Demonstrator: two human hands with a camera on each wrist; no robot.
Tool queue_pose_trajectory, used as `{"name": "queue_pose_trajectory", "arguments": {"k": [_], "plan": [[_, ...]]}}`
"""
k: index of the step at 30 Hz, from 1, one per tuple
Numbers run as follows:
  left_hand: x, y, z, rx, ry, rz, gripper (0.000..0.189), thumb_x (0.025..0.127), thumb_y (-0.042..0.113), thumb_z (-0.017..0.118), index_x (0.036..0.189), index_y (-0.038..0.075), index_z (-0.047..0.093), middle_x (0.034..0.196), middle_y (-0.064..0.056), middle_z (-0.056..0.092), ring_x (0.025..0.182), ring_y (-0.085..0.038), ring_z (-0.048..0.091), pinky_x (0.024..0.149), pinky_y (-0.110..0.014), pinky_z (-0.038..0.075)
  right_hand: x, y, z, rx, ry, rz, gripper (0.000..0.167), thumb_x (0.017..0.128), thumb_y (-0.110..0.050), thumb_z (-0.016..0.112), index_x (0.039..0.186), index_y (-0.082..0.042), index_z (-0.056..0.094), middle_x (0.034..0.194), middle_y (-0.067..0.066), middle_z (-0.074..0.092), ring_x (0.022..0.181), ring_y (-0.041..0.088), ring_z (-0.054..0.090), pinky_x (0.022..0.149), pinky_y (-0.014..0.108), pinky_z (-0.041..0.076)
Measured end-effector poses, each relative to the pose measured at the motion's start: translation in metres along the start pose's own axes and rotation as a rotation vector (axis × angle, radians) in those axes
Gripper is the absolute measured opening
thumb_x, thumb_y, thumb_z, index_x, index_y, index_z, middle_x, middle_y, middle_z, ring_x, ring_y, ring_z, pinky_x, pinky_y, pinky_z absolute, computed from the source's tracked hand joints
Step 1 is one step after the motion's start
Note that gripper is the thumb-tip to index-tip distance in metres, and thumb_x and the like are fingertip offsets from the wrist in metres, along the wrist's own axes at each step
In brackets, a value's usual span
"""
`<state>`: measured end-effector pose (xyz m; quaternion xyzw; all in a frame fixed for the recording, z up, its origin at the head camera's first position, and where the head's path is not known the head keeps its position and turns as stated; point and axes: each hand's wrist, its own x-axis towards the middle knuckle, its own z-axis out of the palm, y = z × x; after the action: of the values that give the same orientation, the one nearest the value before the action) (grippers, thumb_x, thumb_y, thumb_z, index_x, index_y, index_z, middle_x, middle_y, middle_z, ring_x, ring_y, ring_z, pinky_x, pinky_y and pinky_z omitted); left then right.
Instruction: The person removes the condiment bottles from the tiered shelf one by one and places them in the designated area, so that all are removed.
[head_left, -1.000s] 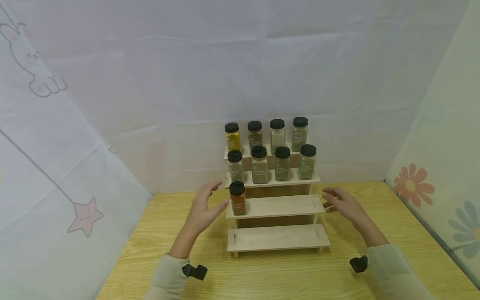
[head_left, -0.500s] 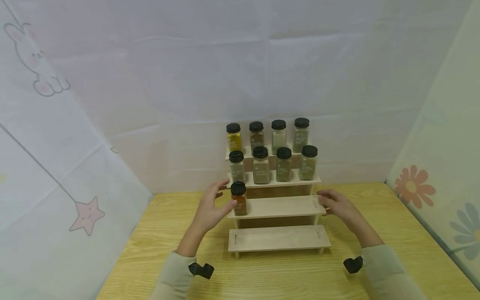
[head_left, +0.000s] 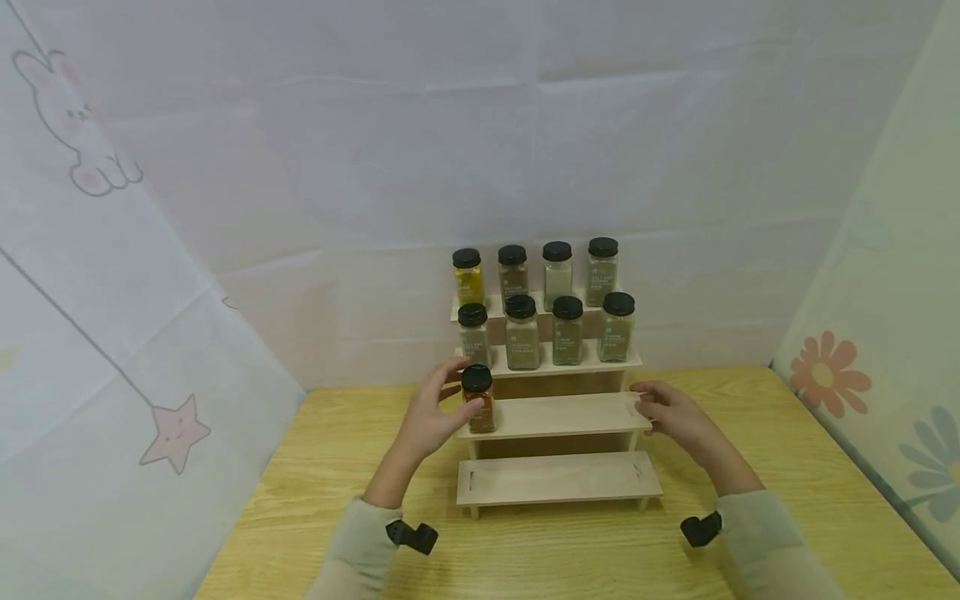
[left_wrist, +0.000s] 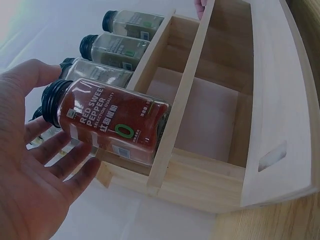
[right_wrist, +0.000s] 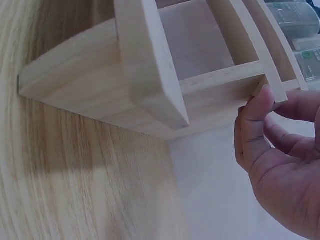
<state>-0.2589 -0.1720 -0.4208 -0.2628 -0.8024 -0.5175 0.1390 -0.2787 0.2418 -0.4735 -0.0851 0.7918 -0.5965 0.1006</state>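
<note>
A stepped wooden spice rack [head_left: 558,479] stands on the table. On the left end of its second-lowest shelf [head_left: 562,414] sits a black-lidded jar of red sweet pepper [head_left: 482,417], its label readable on the jar [left_wrist: 112,120] in the left wrist view. My left hand [head_left: 431,421] is spread around the jar's left side, thumb in front and fingers behind. In the left wrist view, gaps show between the left hand [left_wrist: 35,155] and the glass. At the same shelf's right end, my right hand [head_left: 678,422] pinches the board; the right hand [right_wrist: 280,145] has its thumb on the edge.
Two upper shelves hold several black-lidded spice jars, including a yellow jar [head_left: 469,287] at the top left and a greenish jar [head_left: 617,337] at the right. A pale cloth [head_left: 375,208] hangs close behind the rack. The wooden table [head_left: 570,550] extends in front.
My left hand has moved right, from beside the red pepper jar to around it. My right hand has moved left onto the shelf's end and now pinches it. The jars stay in place.
</note>
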Motion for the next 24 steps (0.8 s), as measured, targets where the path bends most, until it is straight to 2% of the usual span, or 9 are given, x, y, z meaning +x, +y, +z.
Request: {"name": "queue_pose_trajectory", "arguments": {"k": [4, 10, 16, 18, 24], "plan": [[0.002, -0.003, 0.003, -0.013, -0.014, -0.008, 0.065, 0.089, 0.012, 0.079, 0.146, 0.005, 0.049, 0.14, -0.014, 0.056, 0.126, -0.034, 0.056, 0.102, -0.054, 0.049, 0.001, 0.004, -0.001, 0.035, -0.013, 0.02, 0.054, 0.107, -0.023, 0.054, 0.15, 0.003, 0.036, 0.123, 0.017, 0.044, 0.095, 0.021, 0.05, 0.082, 0.044, 0.054], [0.006, -0.006, 0.004, -0.036, -0.028, -0.057, 0.063, 0.088, 0.011, 0.08, 0.145, 0.009, 0.052, 0.14, -0.013, 0.056, 0.126, -0.033, 0.056, 0.101, -0.053, 0.05, 0.003, 0.007, -0.003, 0.082, -0.024, 0.028, 0.056, 0.107, -0.023, 0.053, 0.151, 0.004, 0.034, 0.12, 0.014, 0.048, 0.093, 0.017, 0.053, 0.082, 0.041, 0.054], [0.008, -0.005, 0.005, -0.038, -0.043, -0.107, 0.065, 0.087, 0.004, 0.079, 0.145, 0.005, 0.05, 0.14, -0.02, 0.055, 0.125, -0.039, 0.056, 0.102, -0.057, 0.048, 0.001, 0.005, -0.002, 0.104, -0.025, 0.035, 0.057, 0.107, -0.023, 0.054, 0.152, 0.005, 0.033, 0.115, 0.011, 0.045, 0.09, 0.016, 0.047, 0.081, 0.041, 0.054], [0.008, -0.002, 0.005, -0.034, -0.055, -0.127, 0.064, 0.087, 0.003, 0.079, 0.145, 0.002, 0.05, 0.139, -0.022, 0.056, 0.125, -0.041, 0.056, 0.102, -0.057, 0.047, 0.0, 0.005, -0.002, 0.121, -0.024, 0.045, 0.056, 0.107, -0.022, 0.053, 0.152, 0.005, 0.032, 0.114, 0.01, 0.045, 0.088, 0.015, 0.047, 0.08, 0.04, 0.054], [0.008, 0.026, 0.0, -0.032, -0.084, -0.133, 0.059, 0.088, 0.002, 0.077, 0.14, -0.003, 0.052, 0.127, -0.023, 0.063, 0.117, -0.038, 0.061, 0.099, -0.054, 0.05, 0.0, 0.005, -0.002, 0.155, -0.03, 0.066, 0.055, 0.107, -0.022, 0.053, 0.153, 0.003, 0.032, 0.113, 0.008, 0.044, 0.083, 0.014, 0.045, 0.081, 0.041, 0.054]]}}
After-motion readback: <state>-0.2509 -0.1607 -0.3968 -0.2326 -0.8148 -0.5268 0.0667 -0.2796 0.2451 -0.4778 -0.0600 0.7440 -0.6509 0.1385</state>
